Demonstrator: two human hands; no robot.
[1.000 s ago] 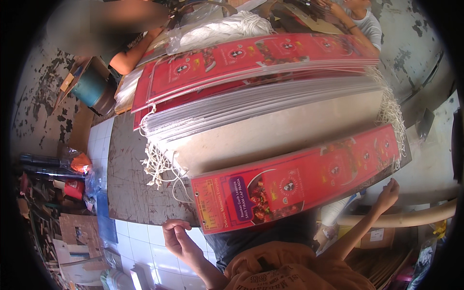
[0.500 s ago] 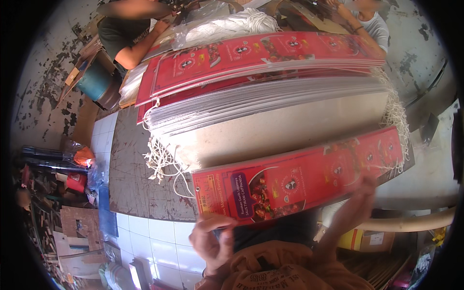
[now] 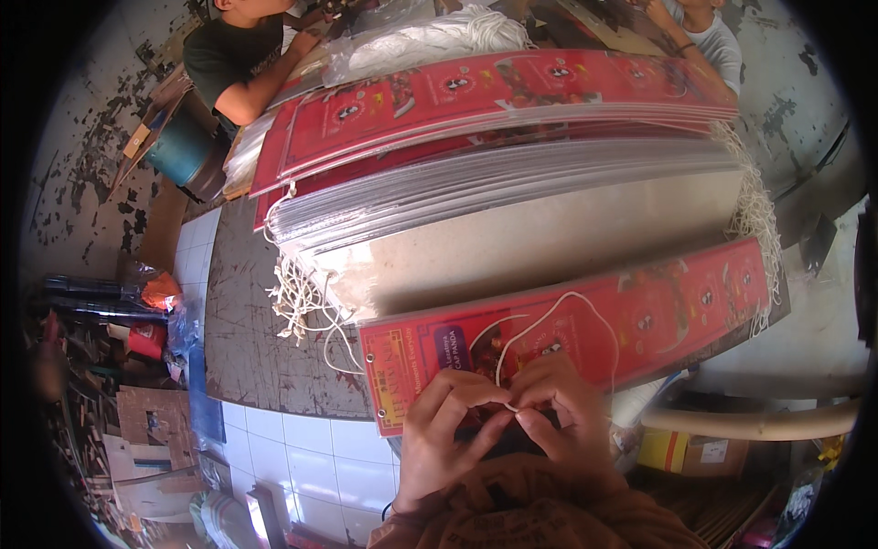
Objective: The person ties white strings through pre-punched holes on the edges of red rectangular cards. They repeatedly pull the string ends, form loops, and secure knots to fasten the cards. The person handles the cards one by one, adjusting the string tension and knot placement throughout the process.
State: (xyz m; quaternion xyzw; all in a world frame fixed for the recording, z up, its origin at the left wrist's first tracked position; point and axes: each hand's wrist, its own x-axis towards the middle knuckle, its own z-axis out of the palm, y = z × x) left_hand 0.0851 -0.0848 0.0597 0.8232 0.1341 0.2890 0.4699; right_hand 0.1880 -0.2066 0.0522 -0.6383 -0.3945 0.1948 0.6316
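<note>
In front of my chest, my left hand point(image 3: 450, 421) and my right hand point(image 3: 558, 407) meet fingertip to fingertip. Both are closed in a pinch on a thin white string point(image 3: 572, 295), which loops up over a long red printed sign panel point(image 3: 640, 320). That panel lies along the near edge of the table, with metal-ringed holes at its left end; my hands cover part of its lower edge. Behind it stands a stack of similar panels, the nearest showing a plain beige back point(image 3: 549, 229). Knotted white strings point(image 3: 297, 306) hang from the stack's left end.
More red panels point(image 3: 439, 87) lie at the far side, before a bundle of white string point(image 3: 466, 37). Two people sit across the scratched table point(image 3: 265, 366). A teal drum point(image 3: 183, 151) stands far left, cardboard scraps point(image 3: 151, 421) lie left, and a yellow-brown box point(image 3: 690, 453) sits lower right.
My right hand has come left from the panel's lower right edge, and my left hand has moved right from its lower left corner. They now pinch a string together.
</note>
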